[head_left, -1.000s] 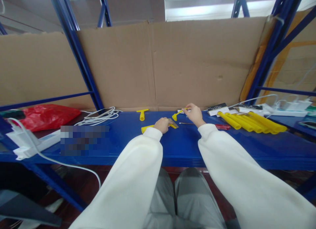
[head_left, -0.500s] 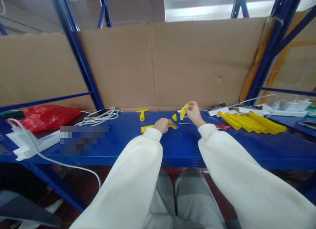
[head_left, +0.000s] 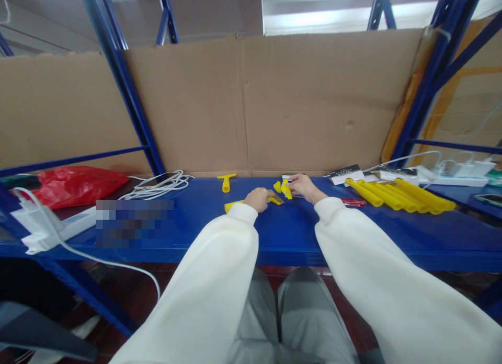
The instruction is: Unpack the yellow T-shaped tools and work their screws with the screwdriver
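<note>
My left hand (head_left: 257, 199) is closed around a yellow-handled scraper (head_left: 234, 204), whose head with a metal blade sticks out to the right of the fingers. My right hand (head_left: 305, 187) pinches a flat yellow piece (head_left: 287, 190) just above the blue tabletop (head_left: 204, 217). Right beside that piece, on its left, is a smaller yellow piece (head_left: 277, 186); whether the two touch is unclear. A yellow T-shaped scraper (head_left: 226, 183) lies farther back on the left. The red handle of a screwdriver (head_left: 353, 202) shows to the right of my right hand.
Several yellow tubes (head_left: 400, 195) lie side by side at the right, near small black-and-white boxes (head_left: 346, 174). On the left are a coiled white cable (head_left: 176, 182), a red plastic bag (head_left: 80, 186) and a power strip (head_left: 80, 223). Cardboard (head_left: 306, 102) stands behind the tabletop.
My right hand has moved down and slightly left with the yellow piece, bringing it beside the smaller yellow piece. My left hand has stayed in place around the scraper.
</note>
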The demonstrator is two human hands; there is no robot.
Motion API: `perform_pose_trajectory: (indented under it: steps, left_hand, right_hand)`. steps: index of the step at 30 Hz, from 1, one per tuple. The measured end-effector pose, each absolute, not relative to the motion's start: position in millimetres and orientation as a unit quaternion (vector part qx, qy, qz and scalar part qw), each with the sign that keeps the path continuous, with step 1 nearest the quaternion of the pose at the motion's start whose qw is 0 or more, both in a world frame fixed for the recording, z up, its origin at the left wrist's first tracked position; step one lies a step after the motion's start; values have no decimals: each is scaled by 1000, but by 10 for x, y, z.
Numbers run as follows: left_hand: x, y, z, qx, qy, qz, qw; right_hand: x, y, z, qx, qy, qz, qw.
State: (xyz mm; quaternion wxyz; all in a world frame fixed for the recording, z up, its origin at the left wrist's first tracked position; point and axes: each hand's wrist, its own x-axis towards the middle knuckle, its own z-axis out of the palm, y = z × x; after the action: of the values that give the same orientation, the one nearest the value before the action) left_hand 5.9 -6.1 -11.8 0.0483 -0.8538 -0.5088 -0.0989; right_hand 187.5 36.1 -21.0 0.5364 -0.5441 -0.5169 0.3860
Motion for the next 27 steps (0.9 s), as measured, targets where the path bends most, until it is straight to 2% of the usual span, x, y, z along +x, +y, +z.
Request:
perform_pose_trajectory:
  steps: [6,14,27]
  left_hand:
    - [71,-28,-164,-853,-504,-137,22]
    - [91,16,-200,-857,-495,-142,11]
    - [100,-21,-172,-855,-503,-125,25]
  right_hand:
    - [1763,267,-154,-574,-520,372,512]
    - [1698,230,-163,-591,-572,331,463]
    - [1556,231,-160,-606,-593,301,436]
